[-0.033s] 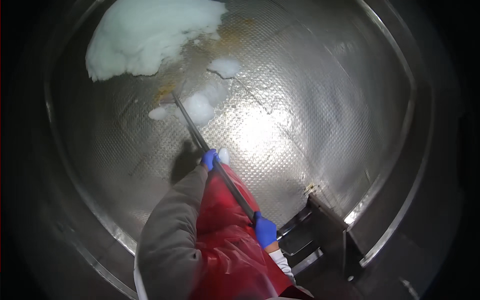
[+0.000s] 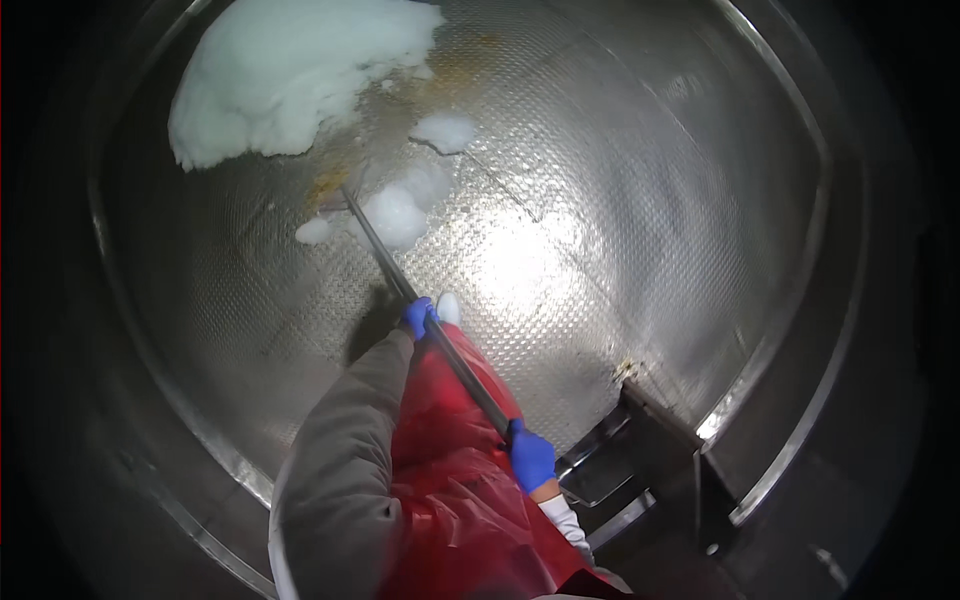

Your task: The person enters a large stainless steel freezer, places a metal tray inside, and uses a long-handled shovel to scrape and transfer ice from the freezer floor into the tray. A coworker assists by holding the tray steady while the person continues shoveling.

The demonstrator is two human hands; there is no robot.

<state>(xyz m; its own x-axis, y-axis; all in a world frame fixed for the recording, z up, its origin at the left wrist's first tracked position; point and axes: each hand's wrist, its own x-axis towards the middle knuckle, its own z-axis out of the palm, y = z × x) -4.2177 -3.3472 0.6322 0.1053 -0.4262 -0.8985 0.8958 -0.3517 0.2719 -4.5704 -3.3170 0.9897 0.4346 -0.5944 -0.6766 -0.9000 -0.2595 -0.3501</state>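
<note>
Both my hands wear blue gloves and are closed around one long grey metal pole (image 2: pixel 465 376). My left hand (image 2: pixel 420 317) grips it near the middle, farther forward. Around the rear end, close to my right side, my right hand (image 2: pixel 532 460) is wrapped. The pole slants down and away to the left. Its far end meets the floor beside a rusty-brown stain (image 2: pixel 327 187); what kind of head it bears I cannot make out. Just right of that end lies a white foamy or icy clump (image 2: pixel 396 216), with a smaller white lump (image 2: pixel 313 231) to its left.
A large white mass (image 2: pixel 285 85) covers the far left of the dimpled metal floor (image 2: pixel 560 330). Another white patch (image 2: pixel 445 132) lies nearer the middle. A curved metal rim (image 2: pixel 770 372) surrounds the floor. Dark metal steps (image 2: pixel 665 440) stand at my right. My white boot tip (image 2: pixel 449 308) shows beyond the red apron.
The view has shifted very slightly, so the white mass and the steps sit a little lower in it. My grip on the pole is the same.
</note>
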